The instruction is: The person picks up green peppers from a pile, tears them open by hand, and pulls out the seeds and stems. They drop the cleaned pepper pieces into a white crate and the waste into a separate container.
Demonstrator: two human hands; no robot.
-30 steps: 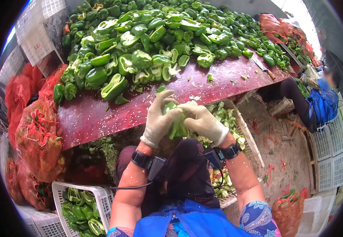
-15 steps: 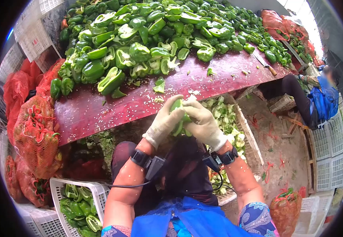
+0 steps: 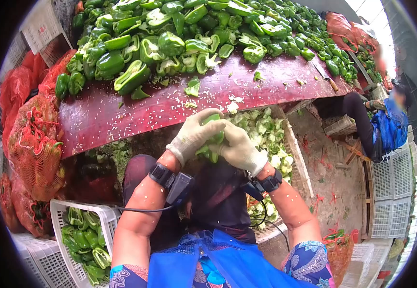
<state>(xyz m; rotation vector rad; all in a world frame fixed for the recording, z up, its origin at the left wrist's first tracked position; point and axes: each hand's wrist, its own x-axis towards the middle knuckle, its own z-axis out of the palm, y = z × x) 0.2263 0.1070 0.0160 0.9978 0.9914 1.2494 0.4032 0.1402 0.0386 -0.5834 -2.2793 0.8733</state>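
Both my hands wear pale gloves and meet just below the front edge of the red table (image 3: 165, 106). A green pepper (image 3: 213, 137) is between them. My left hand (image 3: 194, 135) wraps its fingers round the pepper from the left, and my right hand (image 3: 241, 148) grips it from the right. The palms and gloves hide part of the pepper. Beyond the hands, a big heap of green peppers (image 3: 170, 45), many cut open, covers the back of the table. Pale seeds and small green scraps lie along the table's front.
Under my hands, to the right, stands a crate of pale pepper cores (image 3: 266, 134). A white basket (image 3: 110, 225) of cut peppers is at lower left. Red net sacks (image 3: 35, 144) line the left. A knife (image 3: 332, 84) lies at the table's right; a co-worker (image 3: 391, 120) sits beyond.
The view has shifted slightly, with the table and heap now higher and the basket further left. Both hands are still together on the pepper, the right one turned a little.
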